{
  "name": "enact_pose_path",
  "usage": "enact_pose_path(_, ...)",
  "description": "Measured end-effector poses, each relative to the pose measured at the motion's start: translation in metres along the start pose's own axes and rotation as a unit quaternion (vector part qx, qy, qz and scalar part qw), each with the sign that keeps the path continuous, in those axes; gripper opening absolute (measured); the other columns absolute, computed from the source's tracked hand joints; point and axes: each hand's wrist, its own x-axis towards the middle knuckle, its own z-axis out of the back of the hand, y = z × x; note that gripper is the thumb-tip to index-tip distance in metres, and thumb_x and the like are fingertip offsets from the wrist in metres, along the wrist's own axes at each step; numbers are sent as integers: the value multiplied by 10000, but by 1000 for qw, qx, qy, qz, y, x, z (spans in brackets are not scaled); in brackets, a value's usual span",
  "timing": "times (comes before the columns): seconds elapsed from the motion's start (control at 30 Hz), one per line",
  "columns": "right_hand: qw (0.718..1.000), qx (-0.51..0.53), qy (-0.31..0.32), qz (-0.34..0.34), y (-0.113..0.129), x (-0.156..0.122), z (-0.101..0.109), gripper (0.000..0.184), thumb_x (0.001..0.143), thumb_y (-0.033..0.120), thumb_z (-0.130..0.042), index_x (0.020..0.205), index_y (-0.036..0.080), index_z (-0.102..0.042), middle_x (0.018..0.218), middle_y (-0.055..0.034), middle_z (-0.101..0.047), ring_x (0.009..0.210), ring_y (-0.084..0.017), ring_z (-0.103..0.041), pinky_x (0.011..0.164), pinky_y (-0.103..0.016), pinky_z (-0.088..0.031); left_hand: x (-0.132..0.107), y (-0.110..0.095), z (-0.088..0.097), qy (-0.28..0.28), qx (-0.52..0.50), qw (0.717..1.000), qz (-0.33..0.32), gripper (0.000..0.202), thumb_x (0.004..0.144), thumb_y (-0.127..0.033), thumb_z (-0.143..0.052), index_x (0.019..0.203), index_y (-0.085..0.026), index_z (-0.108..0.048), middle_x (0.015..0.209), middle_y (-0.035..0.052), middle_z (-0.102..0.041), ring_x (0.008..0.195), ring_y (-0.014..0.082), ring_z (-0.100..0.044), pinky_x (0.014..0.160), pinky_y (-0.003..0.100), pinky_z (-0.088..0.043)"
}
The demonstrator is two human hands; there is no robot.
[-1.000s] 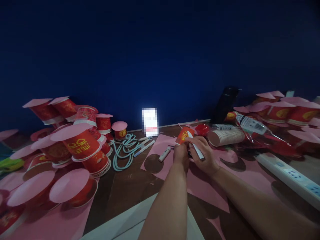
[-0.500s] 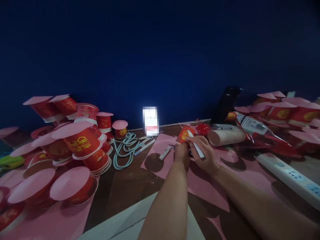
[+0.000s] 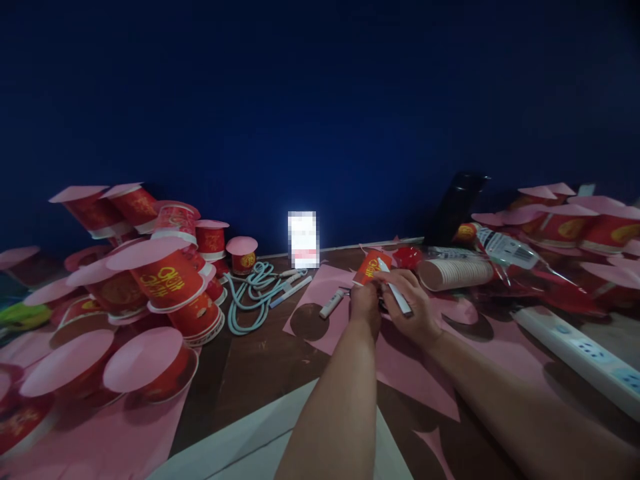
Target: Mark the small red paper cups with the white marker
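Note:
My left hand [image 3: 366,303] is closed on a red paper cup [image 3: 369,265] with gold print, which sits tilted at its fingertips. Closed round a slim white pen-shaped tool [image 3: 399,297] is my right hand [image 3: 411,308]. The tool's pointed upper end is against or just in front of the cup's side; contact is unclear. Both hands are close together over pink paper [image 3: 410,373] with round holes cut in it. A small whitish stick-like item [image 3: 331,304] lies left of my left hand.
Red cups topped with pink discs [image 3: 165,273] are piled at left, with more cups [image 3: 570,223] at right. A pale blue cable [image 3: 250,300] and a lit, blurred screen [image 3: 303,240] stand beyond. Stacked paper cups [image 3: 455,275], a black bottle [image 3: 457,207] and a power strip [image 3: 580,353] occupy the right side.
The view has shifted slightly. Both hands keep their grip on the cup and the white tool, with almost no visible movement between them.

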Motion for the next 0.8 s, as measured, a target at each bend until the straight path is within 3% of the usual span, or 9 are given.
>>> enact_pose_path(0.27, 1000, -3, 1, -7, -2, -1, -1, 322, 887, 177, -488, 1178, 262, -597, 1038, -73, -586, 992, -217, -564, 889, -397, -491, 3, 1, 1, -33, 14, 999, 26, 141, 562, -216, -603, 688, -154, -593, 635, 10, -582, 652, 152, -582, 578, 244, -399)
enact_pose_path(0.63, 1000, -3, 5, -8, -3, -1, -1, 327, 889, 188, -481, 1185, 265, -597, 1040, -73, -590, 1006, -227, -561, 906, -419, -489, 5, 4, 2, 2, -11, 1000, 1, 232, 543, -226, -648, 764, -163, -613, 674, 12, -603, 704, 171, -613, 643, 266, -441)
enact_pose_path(0.8, 1000, -6, 4, -9, -2, -1, -1, 320, 890, 177, -485, 1180, 254, -598, 1041, -75, -586, 1005, -219, -553, 909, -410, -482, 3, 3, 1, -6, -9, 1000, 3, 222, 544, -239, -643, 747, -159, -605, 641, 6, -585, 669, 169, -607, 605, 258, -421)
